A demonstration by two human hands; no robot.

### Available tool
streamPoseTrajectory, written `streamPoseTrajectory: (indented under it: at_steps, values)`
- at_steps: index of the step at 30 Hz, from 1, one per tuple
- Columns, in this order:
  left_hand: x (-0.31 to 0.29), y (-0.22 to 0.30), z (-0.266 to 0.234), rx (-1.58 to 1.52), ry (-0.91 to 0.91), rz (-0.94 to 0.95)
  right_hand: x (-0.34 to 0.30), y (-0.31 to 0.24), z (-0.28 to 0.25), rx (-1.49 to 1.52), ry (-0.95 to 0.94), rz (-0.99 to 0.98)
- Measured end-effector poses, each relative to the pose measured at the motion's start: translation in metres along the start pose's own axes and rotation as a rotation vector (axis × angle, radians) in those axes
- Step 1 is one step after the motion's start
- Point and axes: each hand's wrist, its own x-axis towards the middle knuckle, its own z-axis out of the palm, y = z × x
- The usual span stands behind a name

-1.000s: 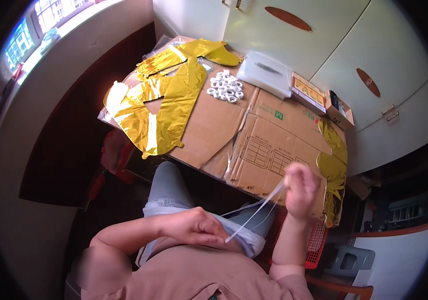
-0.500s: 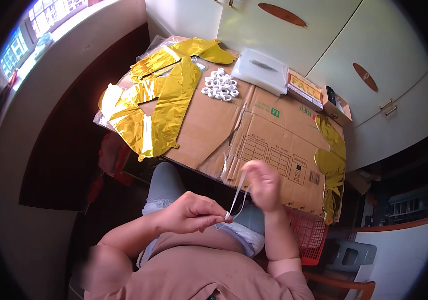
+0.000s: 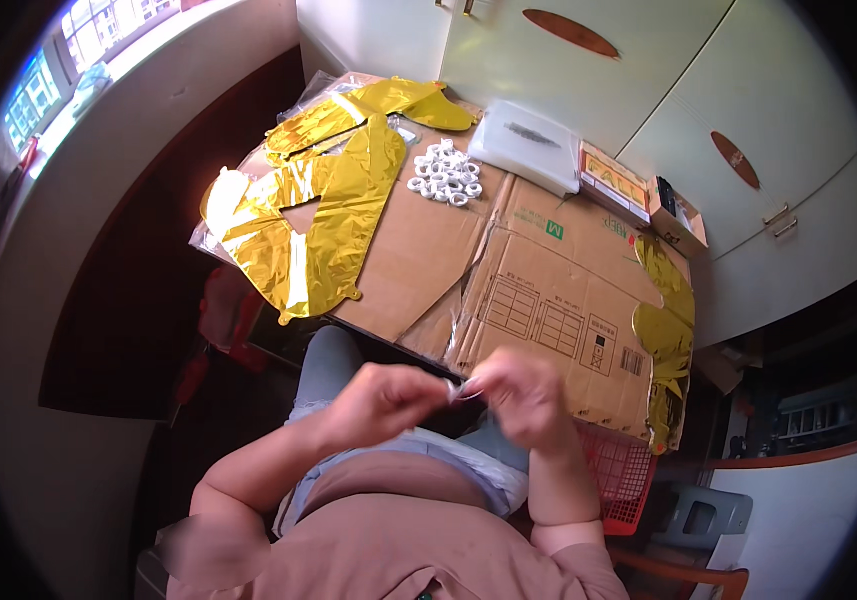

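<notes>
– Between left hand (image 3: 383, 402) and right hand (image 3: 523, 392): one white strip (image 3: 455, 390), thin, only a short length in sight. Lie of the long axis?
– Crosswise, roughly left to right, with a slim loop just under the right fingertips. Exact ends lost to blur; cannot tell.
– Bearing from each hand?
– From the left, directly rightward, at the fingertips. From the right, directly leftward, likewise at the fingertips.
– Nearer hand?
– Neither; touching both. Fingertips face to face, almost meeting.
– State of the left?
– Thumb and forefinger closed to a pinch on the strip, other fingers curled toward the palm.
– State of the right?
– Also drawn to a pinch on the strip, back of the hand uppermost; finger detail smeared.
– Next outward?
– Flattened brown cardboard (image 3: 418, 245), near edge just past the hands. On top, ahead and slightly left, well apart from both hands: one pile of small white rolls (image 3: 445, 174), ring-shaped.
– Left of the pile?
– Front gold foil piece (image 3: 360, 205), flat, creased, with triangular opening; rear gold foil piece (image 3: 388, 98) just behind.
– Right of the pile?
– Translucent box (image 3: 523, 152), near; then yellow-and-orange box (image 3: 613, 185). Along the right edge, gold foil strip (image 3: 666, 340), curved in outline.
– Lower right, below cardboard level?
– Red basket (image 3: 628, 480), perforated; beside it, grey stool (image 3: 698, 515).
</notes>
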Motion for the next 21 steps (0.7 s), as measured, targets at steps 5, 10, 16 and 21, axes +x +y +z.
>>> streamPoseTrajectory:
  at_steps: [5, 10, 16, 21]
  values:
    - [0.014, 0.029, -0.019, -0.418, 0.173, -0.049, -0.008, 0.018, 0.007, -0.151, -0.355, 0.108]
    - [0.005, 0.029, -0.001, -0.316, -0.127, -0.066, 0.003, 0.002, -0.012, -0.131, 0.01, 0.11]
    - [0.012, 0.017, 0.002, -0.155, 0.032, -0.149, 0.005, -0.006, -0.008, -0.105, -0.106, 0.028]
    - [0.011, 0.031, -0.012, -0.69, -0.16, -0.323, -0.002, 0.038, 0.001, 0.001, -0.092, 0.257]
